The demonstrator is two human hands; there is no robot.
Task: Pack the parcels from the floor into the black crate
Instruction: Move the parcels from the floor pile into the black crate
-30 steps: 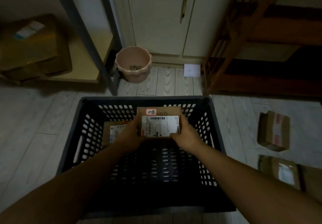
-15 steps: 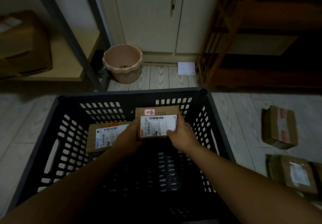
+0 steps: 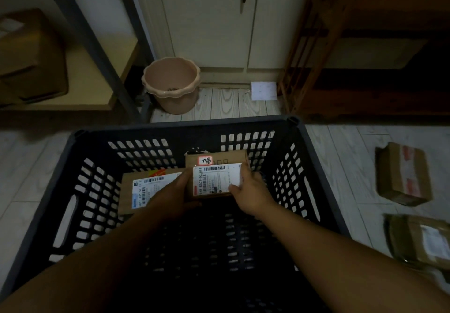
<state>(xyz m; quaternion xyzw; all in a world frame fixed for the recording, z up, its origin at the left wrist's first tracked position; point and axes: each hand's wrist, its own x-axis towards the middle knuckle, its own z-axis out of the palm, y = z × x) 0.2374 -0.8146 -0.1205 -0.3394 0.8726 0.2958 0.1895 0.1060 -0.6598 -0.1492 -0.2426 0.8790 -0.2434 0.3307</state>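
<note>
Pale plank flooring (image 3: 341,156) is dimly lit, and the black crate (image 3: 185,127) is set on it. One labelled parcel (image 3: 216,181) is held low inside the crate, near the far wall, label uppermost. It is gripped at its left side by the left hand (image 3: 170,195) and at its near right corner by the right hand (image 3: 250,193), both clamped on it; this two-sided hold is judged to keep it level for setting down. A second parcel (image 3: 141,190) lies just beside it to the left, so a tidy row appears intended. Whether it touches the crate base cannot be told. A taped parcel (image 3: 401,173) and a flatter parcel (image 3: 423,242) are noted on the flooring to the right, not yet packed
</note>
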